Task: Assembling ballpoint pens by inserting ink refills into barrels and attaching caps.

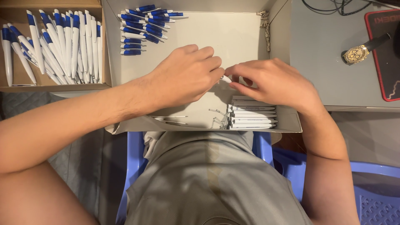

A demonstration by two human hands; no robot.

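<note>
A small white plastic pen piece is pinched between the two hands above the middle of a shallow white cardboard tray. The left hand is curled, its fingertips pressed together on the left end of the piece; the right hand meets it from the other side, thumb and forefinger closed on the right end. Only a short stretch of the piece is seen in the gap between the fingertips; the rest is hidden by them.

Just below the right hand, a stack of white pen barrels is laid flat in the near right corner of the tray, with small metal springs just beside it. Blue pen grip sections are gathered in the far left corner. A brown cardboard box of assembled blue-and-white pens stands to the left of the tray. A gold wristwatch is laid on the grey table well apart to the right.
</note>
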